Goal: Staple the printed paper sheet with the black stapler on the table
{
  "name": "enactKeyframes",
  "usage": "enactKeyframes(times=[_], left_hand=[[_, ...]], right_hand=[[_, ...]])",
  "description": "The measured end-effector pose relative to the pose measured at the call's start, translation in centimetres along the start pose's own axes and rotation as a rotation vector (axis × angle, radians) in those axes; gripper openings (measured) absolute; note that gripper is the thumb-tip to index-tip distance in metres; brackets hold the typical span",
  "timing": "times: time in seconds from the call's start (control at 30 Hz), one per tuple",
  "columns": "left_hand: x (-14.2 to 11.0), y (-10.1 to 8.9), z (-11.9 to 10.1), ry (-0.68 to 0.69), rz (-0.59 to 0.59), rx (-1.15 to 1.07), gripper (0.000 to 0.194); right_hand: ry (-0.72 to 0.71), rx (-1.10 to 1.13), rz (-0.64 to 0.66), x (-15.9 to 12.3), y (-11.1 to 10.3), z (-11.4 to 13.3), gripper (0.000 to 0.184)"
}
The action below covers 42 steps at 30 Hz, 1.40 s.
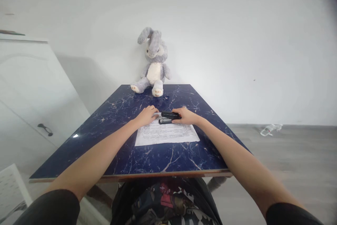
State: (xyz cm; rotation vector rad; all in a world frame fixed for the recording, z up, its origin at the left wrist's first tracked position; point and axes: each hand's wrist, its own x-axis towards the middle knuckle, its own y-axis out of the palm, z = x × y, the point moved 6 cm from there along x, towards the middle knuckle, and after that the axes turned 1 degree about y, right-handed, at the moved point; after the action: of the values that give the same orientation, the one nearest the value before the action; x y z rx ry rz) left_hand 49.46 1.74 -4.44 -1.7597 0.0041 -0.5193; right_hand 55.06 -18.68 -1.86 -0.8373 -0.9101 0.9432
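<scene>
A black stapler [170,115] is gripped at its rear by my right hand [185,116], fingers on top and thumb beneath. Its jaws are apart and point left. Below and behind it lies a sheet of printed paper [168,135] on the blue table. My left hand [147,115] pinches the paper near its upper left edge, close to the stapler's front end. Whether the sheet sits between the jaws, and whether there is more than one sheet, I cannot tell.
A grey plush rabbit [154,63] sits at the far end of the dark blue marbled table [105,112], against the wall. A white cabinet [28,88] stands on the left. Something clear and white, perhaps plastic [270,130], lies on the floor to the right.
</scene>
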Motion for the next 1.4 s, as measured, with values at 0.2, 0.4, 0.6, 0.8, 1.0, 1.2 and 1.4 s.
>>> enactKeyframes(times=[0.2, 0.4, 0.6, 0.8, 1.0, 1.2, 1.4], left_hand=[[0.1, -0.2, -0.4, -0.013, -0.011, 0.044, 0.013], [0.0, -0.3, -0.8, -0.010, -0.023, 0.023, 0.011], [0.1, -0.2, 0.0, -0.027, -0.052, -0.012, 0.011], [0.1, -0.4, 0.4, -0.015, -0.078, -0.074, 0.021], [-0.2, -1.5, 5.1, -0.160, -0.137, -0.537, 0.024], [-4.6, -7.6, 13.6, -0.353, -0.411, -1.254, 0.047], [-15.4, -15.6, 19.0, -0.182, -1.237, -1.615, 0.045]], right_hand=[[0.005, -0.004, -0.006, 0.0, 0.0, 0.3, 0.021], [0.030, 0.006, 0.116, -0.5, -0.5, 0.1, 0.022], [0.153, 0.081, 0.305, -3.6, -3.0, -3.4, 0.031], [0.257, 0.128, -0.018, -5.6, -5.5, -9.0, 0.051], [0.185, -0.024, 0.115, -4.5, -1.5, -10.4, 0.068], [0.183, -0.151, 0.213, -1.4, 1.7, -9.9, 0.066], [0.163, -0.214, 0.219, 5.9, 5.3, -7.0, 0.063]])
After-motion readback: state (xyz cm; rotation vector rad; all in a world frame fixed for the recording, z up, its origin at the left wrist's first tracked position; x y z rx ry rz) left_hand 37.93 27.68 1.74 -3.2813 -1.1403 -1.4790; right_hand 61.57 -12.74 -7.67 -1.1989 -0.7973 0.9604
